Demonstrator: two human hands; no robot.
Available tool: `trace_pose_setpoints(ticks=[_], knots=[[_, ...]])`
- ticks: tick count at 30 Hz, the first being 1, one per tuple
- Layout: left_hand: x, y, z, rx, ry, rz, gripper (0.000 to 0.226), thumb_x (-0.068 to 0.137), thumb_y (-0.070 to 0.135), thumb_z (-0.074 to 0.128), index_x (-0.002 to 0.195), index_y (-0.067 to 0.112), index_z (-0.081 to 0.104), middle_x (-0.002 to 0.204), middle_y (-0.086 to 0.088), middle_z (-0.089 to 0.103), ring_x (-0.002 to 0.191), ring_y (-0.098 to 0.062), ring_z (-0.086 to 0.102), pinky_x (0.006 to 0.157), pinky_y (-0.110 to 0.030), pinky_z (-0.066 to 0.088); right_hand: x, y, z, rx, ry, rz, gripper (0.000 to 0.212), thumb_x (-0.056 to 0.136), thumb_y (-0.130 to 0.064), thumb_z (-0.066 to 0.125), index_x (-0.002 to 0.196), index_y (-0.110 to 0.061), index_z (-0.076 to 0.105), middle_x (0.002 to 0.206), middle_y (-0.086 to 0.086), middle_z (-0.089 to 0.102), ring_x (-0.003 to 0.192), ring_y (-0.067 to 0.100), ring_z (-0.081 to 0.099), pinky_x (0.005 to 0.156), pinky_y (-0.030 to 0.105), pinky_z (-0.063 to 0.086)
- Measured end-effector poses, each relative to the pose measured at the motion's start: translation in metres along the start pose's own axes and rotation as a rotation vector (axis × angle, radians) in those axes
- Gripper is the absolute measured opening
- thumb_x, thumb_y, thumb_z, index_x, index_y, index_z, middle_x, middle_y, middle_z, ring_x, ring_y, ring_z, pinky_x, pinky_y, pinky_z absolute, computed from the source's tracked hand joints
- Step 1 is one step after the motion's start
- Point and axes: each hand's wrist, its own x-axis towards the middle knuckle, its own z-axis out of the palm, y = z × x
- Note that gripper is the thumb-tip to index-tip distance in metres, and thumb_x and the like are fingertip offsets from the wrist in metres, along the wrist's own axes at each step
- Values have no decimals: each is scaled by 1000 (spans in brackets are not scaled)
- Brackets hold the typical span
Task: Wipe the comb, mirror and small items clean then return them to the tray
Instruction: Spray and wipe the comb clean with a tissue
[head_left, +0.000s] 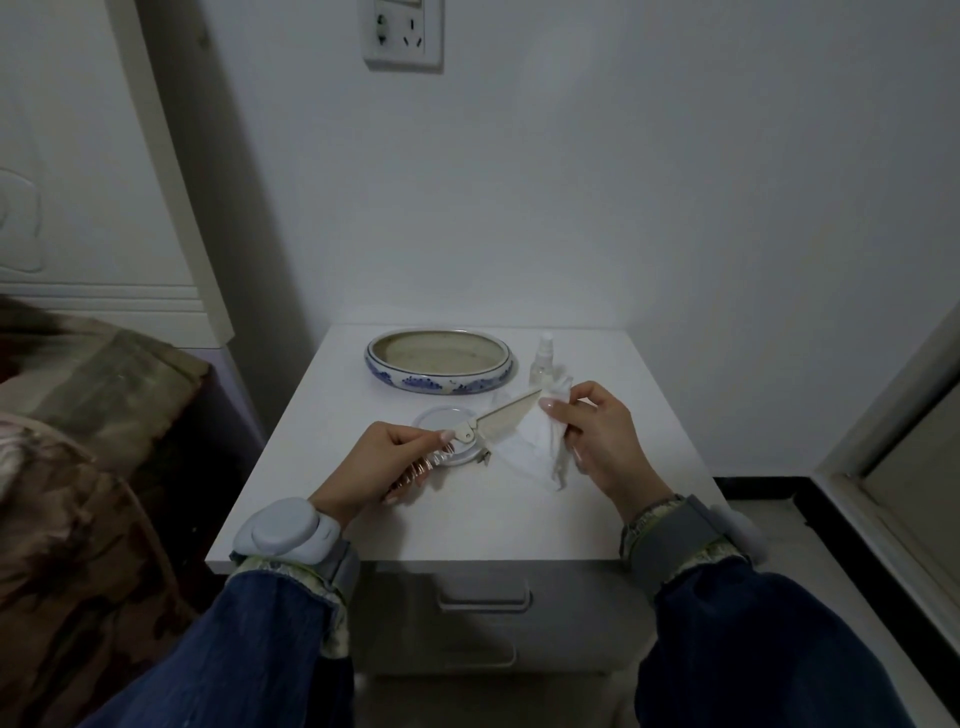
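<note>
Bedding (93, 395) in a mottled brown print sits off beyond the left hand, well apart from the action. Left hand (382, 457) now: fingers curled round the handle end of a folding comb (498, 418), thumb up by the hinge, with something coppery and ridged tucked under the fingers too (what it is, I cannot tell). Comb blade is angled up and away to the right, raised off the white nightstand (467, 519). Just beyond the left fingertips, lying flat, is the round mirror (441, 418), the comb crossing over it, and a small metal clip (484, 457) peeks out at its near edge. Farther back, between the hands and the wall, stands the blue-and-white oval tray (440, 383), nothing visible in it. Moving right, a white cloth (540, 447) hangs from the right hand (592, 441), pinched between thumb and fingers, its upper fold meeting the comb's tip. Just behind that hand stands a small clear spray bottle (544, 358), upright beside the tray. Both wrists carry grey strapped bands over denim sleeves.
</note>
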Motion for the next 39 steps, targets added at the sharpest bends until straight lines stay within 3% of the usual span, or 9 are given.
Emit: trace_pose_setpoints(ticks=[5, 8, 10, 17, 23, 28, 31, 35, 39], knots=[[0, 0, 1, 0, -7, -6, 25, 87, 29, 61, 70, 19, 76, 49, -12, 51, 31, -16, 35, 34, -17, 28, 4, 4, 0, 17, 19, -10, 26, 82, 6, 61, 69, -7, 43, 45, -3, 58, 37, 2, 51, 33, 10, 36], [0, 0, 0, 4, -18, -10, 24, 87, 30, 61, 74, 17, 76, 50, -13, 51, 32, -16, 36, 34, -18, 29, 11, 13, 0, 104, 12, 5, 22, 83, 5, 60, 70, -8, 48, 73, 10, 66, 70, 18, 63, 55, 19, 54], [0, -1, 1, 8, -20, -20, 24, 86, 32, 62, 74, 16, 76, 50, -13, 53, 33, -17, 38, 35, -18, 31, 14, 17, 0, 136, -4, 8, 20, 84, 5, 58, 72, -8, 48, 83, 13, 65, 77, 20, 64, 66, 24, 57], [0, 0, 2, 21, -12, -28, 39, 77, 40, 64, 81, 2, 74, 51, -15, 52, 34, -18, 38, 37, -21, 31, 19, 21, -4, 56, 11, -19, 27, 82, 6, 60, 68, -11, 45, 71, 9, 59, 69, 17, 59, 67, 23, 53], [0, 2, 3, 1, 57, 1, 30, 87, 29, 63, 61, 16, 72, 42, -4, 51, 29, -14, 32, 35, -19, 25, 21, 22, -6, 15, -3, -21, 27, 82, 5, 60, 68, -12, 45, 70, 10, 51, 67, 18, 52, 64, 23, 47], [0, 3, 2, -25, 87, 12, 28, 88, 29, 62, 66, 15, 72, 42, -3, 51, 30, -14, 32, 36, -19, 26, 17, 17, -7, -20, -10, -7, 28, 83, 4, 60, 66, -11, 42, 68, 10, 52, 52, 11, 53, 41, 14, 39], [0, 2, -2, -53, 157, 26, 30, 89, 32, 59, 80, 6, 73, 43, -2, 49, 32, -14, 32, 38, -19, 26, 15, 16, -7, 7, -2, 10, 27, 83, 6, 59, 67, -9, 43, 63, 7, 55, 48, 7, 55, 39, 14, 39], [-3, 3, 1, -20, 110, 12, 32, 89, 30, 59, 85, 2, 71, 41, 0, 49, 31, -11, 33, 36, -18, 28, 17, 18, -4, 160, -14, 20, 15, 83, 4, 59, 75, -6, 53, 79, 11, 64, 74, 18, 64, 63, 22, 55], [-3, 7, 8, -14, 76, 15, 38, 90, 30, 58, 56, 15, 67, 40, -2, 48, 31, -13, 33, 37, -19, 29, 18, 20, -1, 262, -85, 15, 6, 87, 0, 56, 90, -2, 60, 85, 9, 70, 80, 17, 67, 78, 28, 57]])
